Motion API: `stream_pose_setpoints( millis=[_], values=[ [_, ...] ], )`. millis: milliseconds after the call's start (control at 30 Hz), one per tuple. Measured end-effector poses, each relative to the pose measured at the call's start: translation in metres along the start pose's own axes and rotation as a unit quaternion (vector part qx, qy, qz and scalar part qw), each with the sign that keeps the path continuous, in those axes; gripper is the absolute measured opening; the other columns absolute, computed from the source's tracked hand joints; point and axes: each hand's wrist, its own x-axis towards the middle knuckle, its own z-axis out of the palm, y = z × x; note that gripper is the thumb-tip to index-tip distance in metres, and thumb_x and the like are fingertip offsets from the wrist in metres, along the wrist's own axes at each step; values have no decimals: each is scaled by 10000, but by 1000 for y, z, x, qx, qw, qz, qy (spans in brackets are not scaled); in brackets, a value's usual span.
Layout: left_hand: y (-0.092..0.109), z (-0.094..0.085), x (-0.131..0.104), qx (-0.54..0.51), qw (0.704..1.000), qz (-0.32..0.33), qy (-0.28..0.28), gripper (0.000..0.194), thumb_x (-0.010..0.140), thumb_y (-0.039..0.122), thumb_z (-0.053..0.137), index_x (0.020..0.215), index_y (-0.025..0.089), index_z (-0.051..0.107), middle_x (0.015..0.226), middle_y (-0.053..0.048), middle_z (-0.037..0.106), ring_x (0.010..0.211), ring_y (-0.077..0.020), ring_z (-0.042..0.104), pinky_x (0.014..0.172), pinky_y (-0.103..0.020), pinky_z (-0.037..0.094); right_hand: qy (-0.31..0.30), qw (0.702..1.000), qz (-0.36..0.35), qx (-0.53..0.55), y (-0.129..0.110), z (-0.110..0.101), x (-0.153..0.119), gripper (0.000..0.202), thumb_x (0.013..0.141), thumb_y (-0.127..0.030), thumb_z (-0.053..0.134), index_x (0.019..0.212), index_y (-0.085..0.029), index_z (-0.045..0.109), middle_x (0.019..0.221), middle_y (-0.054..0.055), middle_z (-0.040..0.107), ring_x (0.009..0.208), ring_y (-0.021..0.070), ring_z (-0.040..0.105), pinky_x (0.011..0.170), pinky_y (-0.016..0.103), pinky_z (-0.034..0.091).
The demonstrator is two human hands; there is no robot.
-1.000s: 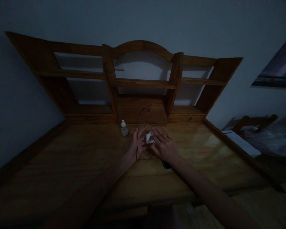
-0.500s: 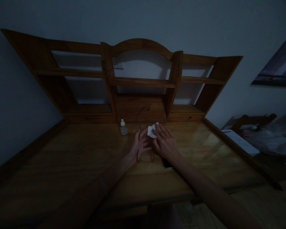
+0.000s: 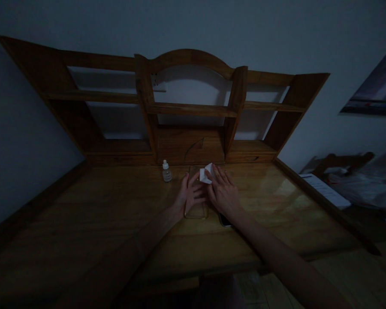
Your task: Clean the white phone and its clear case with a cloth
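Observation:
A clear phone case (image 3: pixel 196 211) with a yellowish rim lies on the wooden desk (image 3: pixel 116 206). My left hand (image 3: pixel 190 194) rests over the case, its fingers spread and its thumb along the left edge. Pinched in my right hand (image 3: pixel 224 192) is a folded white tissue (image 3: pixel 206 174), above the upper right part of the case. A dark phone (image 3: pixel 225 220) lies under my right wrist, mostly covered by it. Behind my left hand stands a small dropper bottle (image 3: pixel 167 174) with a white top.
A wooden shelf unit (image 3: pixel 193 110) runs along the back of the desk, against the wall. Beyond the desk's raised right edge are papers (image 3: pixel 324 189), a chair back (image 3: pixel 347 161) and plastic bags (image 3: pixel 366 186).
The tissue has shifted slightly and changed its folds in my right hand. My left hand and the case have hardly moved. The view has tilted very slightly.

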Motion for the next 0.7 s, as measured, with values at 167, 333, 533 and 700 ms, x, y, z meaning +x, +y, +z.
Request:
stream_pose_setpoints(
  millis=[167, 333, 533, 700],
  values=[
    [2, -1, 0, -8, 1000, -13, -8, 691, 936, 661, 297, 1519, 291, 334, 1314, -157, 593, 1074, -282, 635, 914, -471, 486, -24, 1000, 8, 9, 0, 0, 1, 517, 949, -175, 416, 1464, -214, 437, 1600, 65, 285, 1484, 273, 236, 1193, 534, 263],
    [4, 0, 1, -15, 999, -32, 8, 684, 943, 650, 287, 1520, 285, 325, 1285, -166, 599, 1064, -279, 633, 896, -462, 488, -29, 998, 7, 50, 5, 4, 1, 518, 961, -171, 384, 1474, -232, 422, 1614, 57, 249, 1494, 250, 204, 1188, 536, 270],
    [3, -3, 2, -48, 998, -44, -14, 680, 947, 639, 298, 1527, 283, 296, 1258, -170, 607, 1041, -276, 640, 919, -477, 470, -42, 993, 17, 108, 9, 4, 2, 479, 993, -200, 334, 1460, -225, 442, 1606, 57, 269, 1488, 230, 225, 1190, 532, 258],
    [-2, -2, 0, -88, 992, -58, -65, 661, 966, 600, 289, 1529, 254, 277, 1199, -163, 633, 1001, -280, 651, 907, -487, 470, -31, 979, 6, 203, 3, -3, 6, 441, 1015, -268, 314, 1404, -218, 515, 1559, 65, 377, 1471, 226, 280, 1205, 522, 209]
  ],
)
